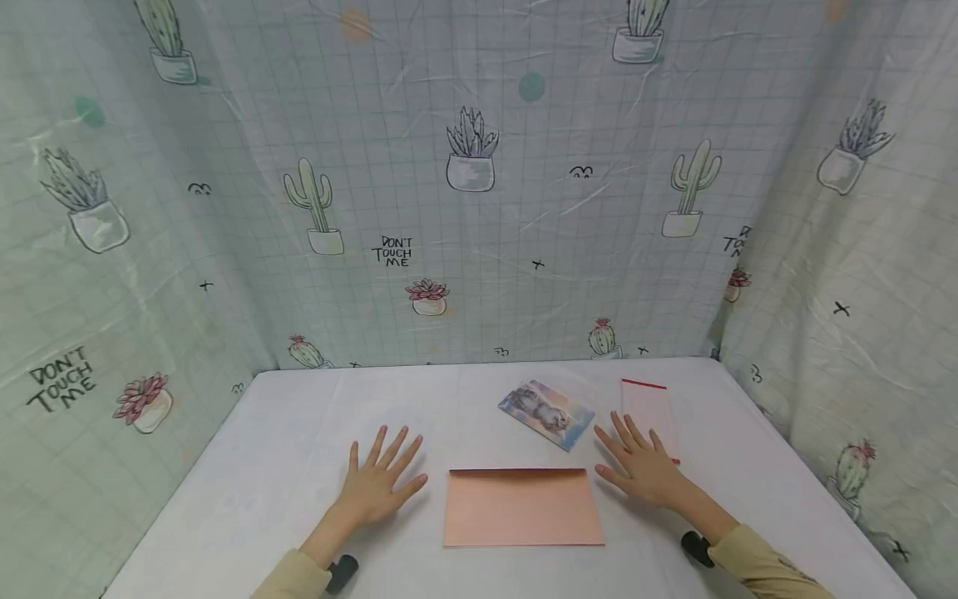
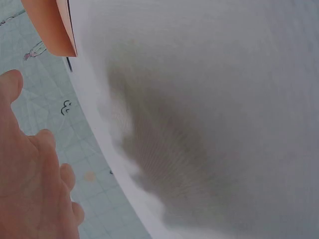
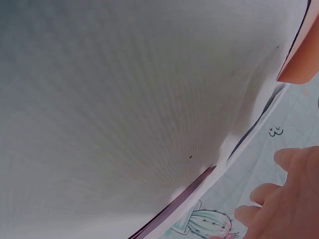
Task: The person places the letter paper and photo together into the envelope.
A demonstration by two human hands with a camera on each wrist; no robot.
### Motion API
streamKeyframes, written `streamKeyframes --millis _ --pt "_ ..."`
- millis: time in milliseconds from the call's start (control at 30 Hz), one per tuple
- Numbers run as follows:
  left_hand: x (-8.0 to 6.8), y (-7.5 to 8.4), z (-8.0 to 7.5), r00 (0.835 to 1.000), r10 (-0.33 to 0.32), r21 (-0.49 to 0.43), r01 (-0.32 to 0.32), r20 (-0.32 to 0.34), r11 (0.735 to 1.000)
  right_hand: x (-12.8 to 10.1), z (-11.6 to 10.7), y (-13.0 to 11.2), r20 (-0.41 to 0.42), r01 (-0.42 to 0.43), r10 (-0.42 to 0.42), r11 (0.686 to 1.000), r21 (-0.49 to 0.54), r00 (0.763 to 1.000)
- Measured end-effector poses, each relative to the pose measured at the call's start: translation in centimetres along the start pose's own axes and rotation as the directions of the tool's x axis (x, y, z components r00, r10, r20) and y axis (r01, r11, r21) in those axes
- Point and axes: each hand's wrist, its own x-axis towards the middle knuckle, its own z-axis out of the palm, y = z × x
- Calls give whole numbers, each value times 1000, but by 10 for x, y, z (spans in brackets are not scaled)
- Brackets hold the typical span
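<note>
A peach-coloured paper envelope (image 1: 522, 514) lies in the middle of the table near the front, a darker orange band along its far edge. To its left, my left hand (image 1: 374, 489) is held above the tabletop with fingers spread, touching nothing. My right hand (image 1: 645, 472), also spread and holding nothing, hovers to the envelope's right. Just beyond that hand lie a glossy picture (image 1: 545, 411) of a grey furry animal and a pale see-through sleeve (image 1: 645, 401) with red ends, partly hidden by the hand. Both wrist views show a raised orange part of the envelope (image 2: 54, 32).
A white cloth (image 1: 299, 433) covers the table. Curtains (image 1: 479, 225) printed with cacti rise behind and on both sides. Dark wrist-worn devices (image 1: 343, 574) sit under both wrists.
</note>
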Motion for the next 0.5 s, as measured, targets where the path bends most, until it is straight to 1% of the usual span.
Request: streamKeyframes --millis 133,233,500 --pt "0 -1 1 1000 10 -6 -10 -4 1000 0 0 0 18 -4 4 1000 5 1000" --pt "1 -1 1 1000 6 2 -7 12 1000 -1 -1 -1 27 -5 5 1000 2 1000" --pt "0 -1 -1 999 15 20 -15 37 1000 -3 -2 -6 4 29 -29 1000 0 1000"
